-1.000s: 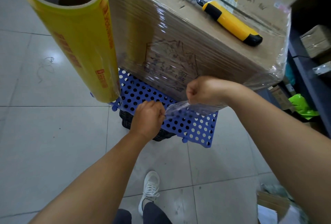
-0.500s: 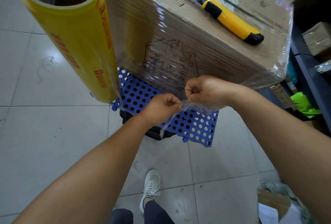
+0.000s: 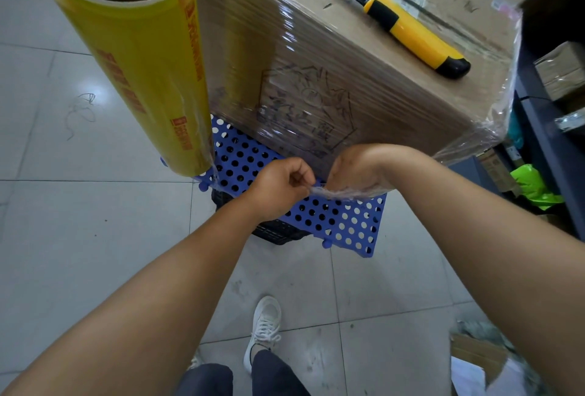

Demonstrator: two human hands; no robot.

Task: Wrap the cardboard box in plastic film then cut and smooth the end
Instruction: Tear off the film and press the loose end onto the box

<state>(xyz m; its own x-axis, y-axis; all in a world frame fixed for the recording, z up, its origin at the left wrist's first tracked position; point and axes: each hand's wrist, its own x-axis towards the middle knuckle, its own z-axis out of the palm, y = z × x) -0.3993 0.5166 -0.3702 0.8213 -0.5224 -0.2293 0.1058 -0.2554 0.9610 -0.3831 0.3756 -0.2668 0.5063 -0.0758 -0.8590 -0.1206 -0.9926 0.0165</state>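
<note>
A large cardboard box (image 3: 332, 56) wrapped in clear film stands on a blue perforated board (image 3: 342, 221). The yellow film roll (image 3: 136, 63) stands upright at the box's left corner, a film strip trailing from its base. My left hand (image 3: 278, 189) pinches a bunched strand of plastic film (image 3: 345, 194) below the box's front face. My right hand (image 3: 357, 170) grips the same strand just to the right, fist turned down. A yellow and black utility knife (image 3: 414, 37) lies on the box top with its blade out.
The blue board rests on a black crate (image 3: 275, 231) over grey floor tiles. Dark shelving (image 3: 557, 85) with small cartons stands at the right, and a green bag (image 3: 535, 186) lies below it. My white shoe (image 3: 266, 329) is on the floor; cardboard scraps (image 3: 474, 360) lie bottom right.
My left hand moved up and right along the film strand until it sits beside my right hand. The strand between them is shorter and bunched tighter.
</note>
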